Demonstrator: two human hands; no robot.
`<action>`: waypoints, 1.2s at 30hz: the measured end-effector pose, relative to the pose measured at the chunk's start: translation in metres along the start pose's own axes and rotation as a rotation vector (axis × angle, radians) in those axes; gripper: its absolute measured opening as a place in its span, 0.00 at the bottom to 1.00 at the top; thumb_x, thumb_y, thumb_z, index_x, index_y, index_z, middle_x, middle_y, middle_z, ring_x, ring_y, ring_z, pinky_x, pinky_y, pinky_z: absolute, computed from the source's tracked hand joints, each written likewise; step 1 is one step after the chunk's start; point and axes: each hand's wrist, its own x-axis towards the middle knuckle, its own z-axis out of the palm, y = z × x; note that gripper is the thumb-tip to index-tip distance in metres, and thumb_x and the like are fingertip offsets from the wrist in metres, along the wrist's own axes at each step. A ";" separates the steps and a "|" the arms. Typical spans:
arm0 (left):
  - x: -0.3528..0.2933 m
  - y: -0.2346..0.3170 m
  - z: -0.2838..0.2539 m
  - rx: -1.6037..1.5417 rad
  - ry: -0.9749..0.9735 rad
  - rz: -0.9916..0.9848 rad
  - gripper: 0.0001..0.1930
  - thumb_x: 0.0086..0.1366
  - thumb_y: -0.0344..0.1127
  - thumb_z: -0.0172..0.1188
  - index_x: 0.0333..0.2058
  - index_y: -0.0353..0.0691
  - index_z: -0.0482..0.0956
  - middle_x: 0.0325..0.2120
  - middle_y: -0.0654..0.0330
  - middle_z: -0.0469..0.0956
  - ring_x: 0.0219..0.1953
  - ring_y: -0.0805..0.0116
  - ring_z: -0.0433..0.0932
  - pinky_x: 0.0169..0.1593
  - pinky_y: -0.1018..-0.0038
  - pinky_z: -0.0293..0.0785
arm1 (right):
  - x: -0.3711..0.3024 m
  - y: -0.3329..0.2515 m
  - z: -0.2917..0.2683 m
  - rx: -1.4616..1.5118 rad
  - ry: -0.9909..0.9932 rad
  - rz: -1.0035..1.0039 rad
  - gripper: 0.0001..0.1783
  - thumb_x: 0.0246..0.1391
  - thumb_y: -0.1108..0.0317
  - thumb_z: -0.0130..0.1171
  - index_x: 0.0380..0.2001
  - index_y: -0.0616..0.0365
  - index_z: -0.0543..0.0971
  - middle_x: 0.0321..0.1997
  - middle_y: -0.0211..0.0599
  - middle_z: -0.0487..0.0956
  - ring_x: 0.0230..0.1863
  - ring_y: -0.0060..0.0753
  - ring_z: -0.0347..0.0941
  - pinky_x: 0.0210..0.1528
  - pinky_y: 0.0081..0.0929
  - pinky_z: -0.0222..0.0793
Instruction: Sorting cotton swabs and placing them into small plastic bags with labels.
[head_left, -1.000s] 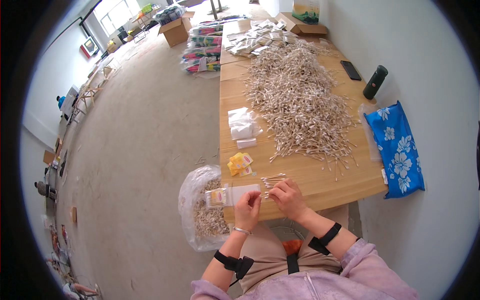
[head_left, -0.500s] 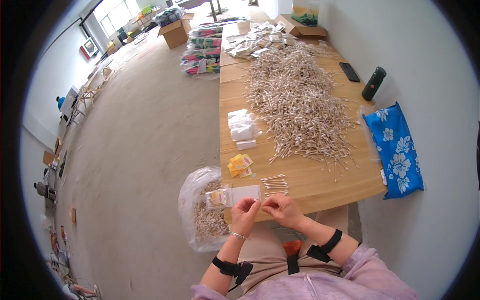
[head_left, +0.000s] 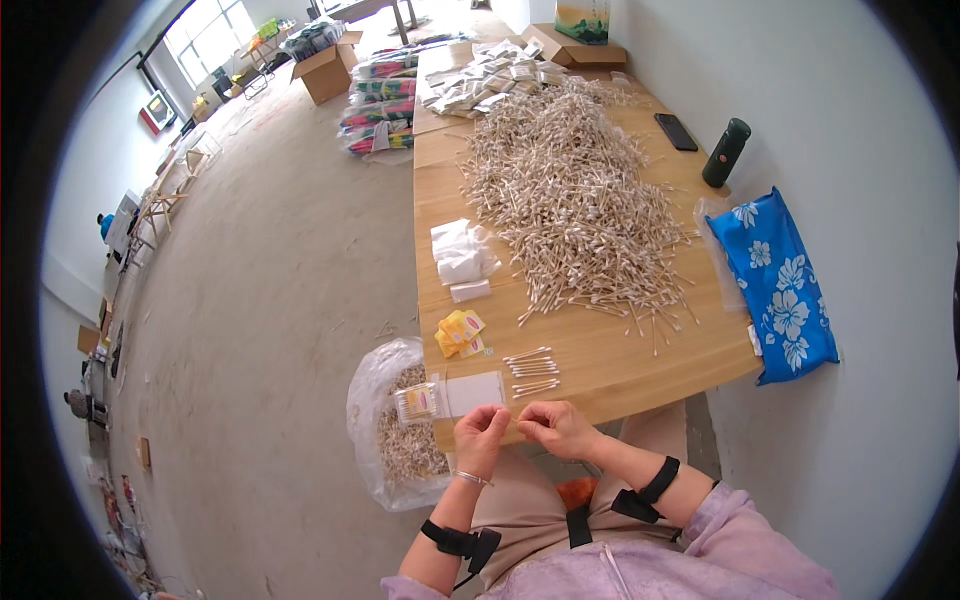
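Note:
Both hands are together at the table's near edge, fingertips a small gap apart. My left hand (head_left: 479,441) is closed in a pinch, thumb against the fingers. My right hand (head_left: 562,430) also pinches, its fingertips turned toward the left. What they hold, if anything, is too small to make out. Just beyond the hands lies a short row of cotton swabs (head_left: 533,364). Left of it are a flat white piece (head_left: 474,393) and a clear packet of swabs (head_left: 416,402) with a yellow label. Yellow printed cards (head_left: 459,331) lie slightly farther off.
A large heap of loose swabs (head_left: 585,190) covers the table's middle, with filled packets (head_left: 495,75) behind it. White bags (head_left: 462,252) lie left. A phone (head_left: 676,132), dark bottle (head_left: 727,153) and blue flowered pack (head_left: 785,290) line the right. A plastic sack (head_left: 372,430) stands on the floor.
The whole view has shifted, so the table and its things sit farther left in the picture. My hands remain pinched at the table edge, slightly lower in the picture.

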 end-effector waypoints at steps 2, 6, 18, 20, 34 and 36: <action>0.001 -0.001 0.000 -0.028 -0.037 -0.011 0.05 0.61 0.30 0.64 0.34 0.36 0.79 0.28 0.69 0.78 0.28 0.83 0.72 0.33 0.86 0.69 | 0.001 0.003 -0.003 -0.030 -0.021 -0.008 0.06 0.56 0.69 0.59 0.31 0.61 0.78 0.24 0.27 0.78 0.27 0.14 0.70 0.30 0.18 0.67; 0.001 0.000 0.004 0.028 -0.036 0.005 0.06 0.62 0.32 0.64 0.34 0.37 0.79 0.26 0.69 0.76 0.26 0.83 0.70 0.31 0.85 0.68 | -0.003 0.005 0.000 -0.068 0.025 -0.082 0.05 0.55 0.69 0.59 0.29 0.59 0.78 0.24 0.30 0.78 0.25 0.22 0.71 0.30 0.23 0.68; 0.034 0.014 0.014 1.065 0.021 0.609 0.34 0.46 0.33 0.73 0.53 0.36 0.70 0.52 0.50 0.69 0.55 0.53 0.66 0.58 0.62 0.64 | 0.025 0.018 -0.028 -0.929 0.466 -0.437 0.11 0.42 0.69 0.66 0.32 0.54 0.78 0.41 0.36 0.73 0.47 0.41 0.67 0.50 0.36 0.64; 0.042 0.013 0.026 1.186 -0.055 0.651 0.42 0.45 0.35 0.73 0.59 0.37 0.64 0.57 0.50 0.65 0.62 0.50 0.59 0.65 0.59 0.55 | 0.033 0.022 -0.038 -0.901 0.532 -0.422 0.12 0.42 0.69 0.65 0.33 0.54 0.78 0.41 0.36 0.73 0.47 0.41 0.67 0.49 0.36 0.64; 0.060 -0.003 0.033 1.057 -0.240 0.669 0.35 0.46 0.35 0.71 0.55 0.39 0.69 0.52 0.53 0.70 0.59 0.51 0.64 0.66 0.58 0.56 | 0.080 0.042 -0.114 -1.102 0.840 -0.238 0.03 0.49 0.68 0.57 0.29 0.52 0.78 0.36 0.34 0.74 0.44 0.40 0.68 0.46 0.38 0.65; 0.058 -0.003 0.038 1.019 -0.220 0.659 0.35 0.47 0.33 0.71 0.55 0.39 0.68 0.52 0.52 0.70 0.58 0.51 0.65 0.65 0.59 0.57 | 0.086 0.040 -0.098 -1.137 0.755 -0.256 0.03 0.50 0.67 0.55 0.27 0.50 0.78 0.36 0.34 0.74 0.44 0.40 0.68 0.46 0.39 0.64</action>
